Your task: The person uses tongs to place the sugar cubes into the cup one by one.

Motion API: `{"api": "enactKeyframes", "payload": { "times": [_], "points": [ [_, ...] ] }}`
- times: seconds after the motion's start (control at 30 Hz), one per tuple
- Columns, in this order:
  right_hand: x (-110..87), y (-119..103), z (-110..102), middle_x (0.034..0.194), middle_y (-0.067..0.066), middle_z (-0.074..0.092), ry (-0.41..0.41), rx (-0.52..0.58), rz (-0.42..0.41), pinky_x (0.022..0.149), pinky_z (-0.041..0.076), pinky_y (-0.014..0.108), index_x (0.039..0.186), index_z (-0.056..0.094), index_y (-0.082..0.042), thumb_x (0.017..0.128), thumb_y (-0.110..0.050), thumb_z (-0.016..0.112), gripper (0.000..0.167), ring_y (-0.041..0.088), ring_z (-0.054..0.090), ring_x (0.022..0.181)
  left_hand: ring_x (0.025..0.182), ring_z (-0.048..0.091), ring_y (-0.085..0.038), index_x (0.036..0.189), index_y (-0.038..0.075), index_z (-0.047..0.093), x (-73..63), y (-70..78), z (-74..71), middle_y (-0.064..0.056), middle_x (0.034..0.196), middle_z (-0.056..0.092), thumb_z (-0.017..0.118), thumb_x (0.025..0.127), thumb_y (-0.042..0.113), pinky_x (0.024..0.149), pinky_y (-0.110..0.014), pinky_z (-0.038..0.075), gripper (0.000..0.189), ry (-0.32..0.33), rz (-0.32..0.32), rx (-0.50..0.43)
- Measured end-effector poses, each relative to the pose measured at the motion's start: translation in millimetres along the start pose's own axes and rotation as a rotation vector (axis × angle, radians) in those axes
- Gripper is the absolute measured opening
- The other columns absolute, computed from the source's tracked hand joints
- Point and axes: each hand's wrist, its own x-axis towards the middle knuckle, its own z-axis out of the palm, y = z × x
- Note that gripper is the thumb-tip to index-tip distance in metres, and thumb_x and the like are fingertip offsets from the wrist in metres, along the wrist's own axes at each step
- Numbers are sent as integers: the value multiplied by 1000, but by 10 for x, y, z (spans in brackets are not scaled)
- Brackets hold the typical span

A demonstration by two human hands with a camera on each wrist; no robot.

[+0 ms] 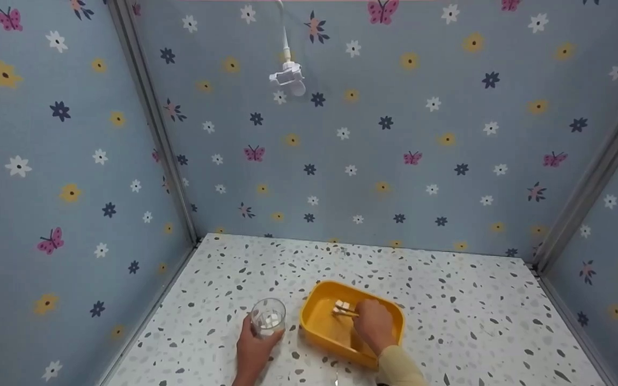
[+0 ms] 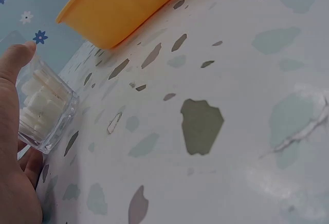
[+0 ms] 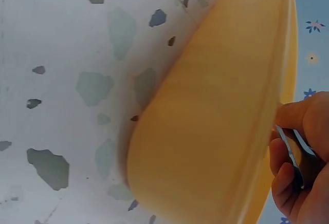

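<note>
My left hand (image 1: 255,348) grips a clear glass (image 1: 269,299) standing on the table, thumb on one side and fingers around the other. White cubes (image 2: 43,106) lie inside the glass, seen through its wall in the left wrist view. To the right, my right hand (image 1: 376,324) reaches over a yellow rectangular tub (image 1: 319,327) and holds small metal tongs (image 3: 299,157). The tips of the tongs are at a few white cubes (image 1: 341,304) in the tub. Seen from the right wrist, the tub's wall hides those tips.
Both hands work over a white speckled table (image 1: 459,311). Blue flowered panels (image 1: 395,107) enclose it at the back and sides. A white clip holder (image 1: 287,76) hangs in front of the back panel, well above the table.
</note>
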Motion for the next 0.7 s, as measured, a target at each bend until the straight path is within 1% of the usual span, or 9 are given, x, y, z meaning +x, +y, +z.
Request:
{"api": "enactKeyframes", "payload": {
  "times": [0.17, 0.3, 0.4, 0.47, 0.57, 0.63, 0.7],
  "points": [
    [12, 52, 37, 73, 1, 64, -6, 26, 16, 65, 55, 36, 86, 74, -9, 85, -5, 69, 7, 16, 54, 61, 131, 41, -39, 146, 9, 36, -8, -11, 0, -24, 143, 44, 90, 63, 40, 107, -52, 35, 104, 8, 10, -15],
    [34, 62, 34, 76, 2, 66, -28, 26, 52, 68, 55, 36, 89, 75, -9, 85, -6, 71, 6, 16, 56, 64, 131, 41, -39, 147, 7, 35, -7, -3, 8, -24, 144, 43, 90, 63, 43, 107, -53, 35, 106, 0, -1, -12],
    [36, 46, 10, 77, 2, 66, -40, 32, 72, 66, 55, 35, 90, 74, -8, 86, -8, 71, 6, 16, 55, 65, 133, 39, -38, 147, 7, 34, 1, -1, 8, -23, 145, 42, 89, 63, 45, 107, -52, 35, 107, -14, -17, -3],
    [22, 25, -12, 76, 1, 65, -18, 45, 52, 64, 54, 33, 89, 75, -8, 87, -8, 71, 4, 16, 55, 64, 133, 39, -38, 147, 6, 33, 6, -3, 4, -24, 145, 42, 89, 63, 45, 107, -52, 35, 108, -14, -13, -1],
    [-12, -13, -52, 72, -1, 63, 26, 55, -4, 60, 50, 31, 83, 74, -9, 87, -11, 72, 5, 16, 53, 62, 133, 39, -39, 148, 5, 32, 2, 2, -7, -26, 145, 40, 89, 64, 44, 107, -52, 36, 108, -14, -5, 2],
    [-33, -40, -72, 72, -2, 62, 49, 67, -36, 59, 49, 30, 82, 74, -10, 87, -12, 72, 6, 16, 53, 62, 133, 39, -39, 148, 4, 32, -4, 11, -13, -26, 145, 40, 89, 64, 43, 106, -52, 36, 108, -15, -4, 4],
    [-53, -79, -88, 73, -2, 63, 54, 76, -41, 60, 49, 30, 82, 74, -11, 88, -14, 72, 6, 15, 52, 62, 133, 38, -39, 148, 4, 31, -13, 26, -17, -26, 146, 39, 89, 65, 43, 106, -52, 36, 109, -23, -17, 2]
  ]
}}
